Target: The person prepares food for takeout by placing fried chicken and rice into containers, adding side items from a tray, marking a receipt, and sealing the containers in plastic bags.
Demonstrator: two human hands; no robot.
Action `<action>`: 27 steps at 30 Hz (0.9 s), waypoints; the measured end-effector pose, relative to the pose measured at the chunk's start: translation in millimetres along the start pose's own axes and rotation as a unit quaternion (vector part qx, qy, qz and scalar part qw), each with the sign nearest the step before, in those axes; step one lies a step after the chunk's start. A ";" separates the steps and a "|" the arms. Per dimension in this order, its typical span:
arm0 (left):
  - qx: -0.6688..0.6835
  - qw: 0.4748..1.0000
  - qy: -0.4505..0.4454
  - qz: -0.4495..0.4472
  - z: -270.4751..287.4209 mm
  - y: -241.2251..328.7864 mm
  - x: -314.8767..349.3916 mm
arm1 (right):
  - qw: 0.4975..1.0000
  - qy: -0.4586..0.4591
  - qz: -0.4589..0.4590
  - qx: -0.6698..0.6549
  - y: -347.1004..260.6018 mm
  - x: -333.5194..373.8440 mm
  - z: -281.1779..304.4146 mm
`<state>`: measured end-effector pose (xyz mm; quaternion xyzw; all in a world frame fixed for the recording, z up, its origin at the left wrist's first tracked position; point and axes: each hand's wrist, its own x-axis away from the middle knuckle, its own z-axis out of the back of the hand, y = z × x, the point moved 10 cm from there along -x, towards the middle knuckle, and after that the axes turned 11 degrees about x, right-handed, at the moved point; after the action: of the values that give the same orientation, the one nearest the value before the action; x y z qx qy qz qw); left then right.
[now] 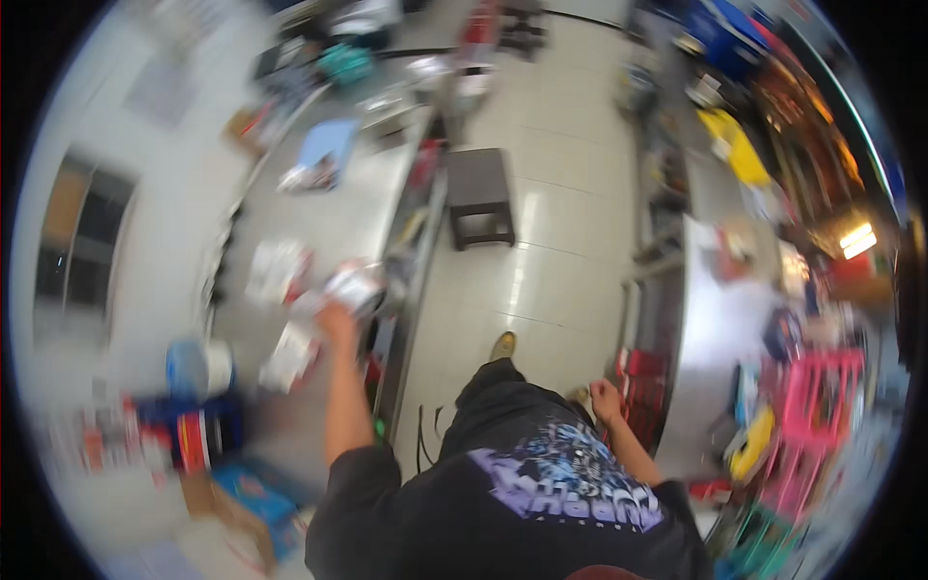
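My left arm reaches out over the steel table on the left. Its hand [335, 322] is blurred, and its fingers seem closed on the near edge of a whitish plastic packet [356, 286] by the table's right edge. Two more white packets with red parts lie close by: one packet [278, 271] to the left and another packet [289, 356] nearer me. Low at my right side hangs my right hand [607, 398], curled into a loose fist with nothing visible in it.
Farther along the steel table [261, 217] lies a blue board [327, 145] with a packet on it. A dark stool [478, 184] stands in the tiled aisle. On the right runs another steel counter [720, 329] with a pink basket [817, 401] beside it.
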<state>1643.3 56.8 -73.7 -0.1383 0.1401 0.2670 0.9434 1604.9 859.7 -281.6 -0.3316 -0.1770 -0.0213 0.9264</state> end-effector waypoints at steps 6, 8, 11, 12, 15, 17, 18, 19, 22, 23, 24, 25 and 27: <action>0.097 0.983 0.001 0.156 -62.3 -67.8 -78.6 | 0.986 0.109 -0.124 0.024 44.0 -10.1 77.9; 0.322 0.875 0.025 0.360 -76.0 -43.7 -75.2 | 0.972 0.176 -0.155 0.034 59.6 2.9 112.6; 0.161 0.867 0.043 0.470 -74.7 -15.4 -59.2 | 0.932 0.284 -0.217 0.059 54.5 7.3 168.6; 0.221 0.853 0.089 0.465 -68.2 29.3 -47.3 | 0.904 0.338 -0.257 0.055 54.3 16.4 196.3; 0.221 0.896 0.101 0.371 -75.4 162.6 -13.6 | 0.790 0.444 -0.414 0.090 99.1 42.2 262.2; 0.380 0.899 -0.199 0.089 -5.9 374.9 -34.7 | 0.686 0.437 -0.567 0.125 158.9 120.1 287.0; 0.500 0.851 -0.141 -0.071 3.3 434.3 -38.4 | 0.639 0.426 -0.635 0.085 181.1 133.2 299.4; 0.646 0.746 -0.132 -0.099 -10.9 487.3 -39.9 | 0.617 0.394 -0.674 0.098 207.6 149.0 311.9; 0.570 0.656 -0.314 -0.382 85.4 703.9 -43.9 | 0.586 0.355 -0.713 0.148 285.5 220.7 320.5; 0.531 0.621 -0.302 -0.492 110.5 759.8 -46.0 | 0.603 0.320 -0.715 0.152 296.5 209.5 324.0; 0.507 0.600 -0.292 -0.545 128.8 812.8 -47.5 | 0.607 0.288 -0.732 0.112 308.2 202.5 317.5; 0.473 0.591 -0.279 -0.590 141.6 851.5 -55.8 | 0.623 0.249 -0.738 0.069 295.5 169.6 323.5; 0.455 0.527 -0.293 -0.655 167.3 948.3 -49.5 | 0.631 0.291 -0.717 0.042 310.2 183.7 306.2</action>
<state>1120.1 866.7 -79.1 0.3430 -0.1717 -0.5009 0.7759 1729.5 1306.1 -187.3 -0.0373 -0.0808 -0.7672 0.6352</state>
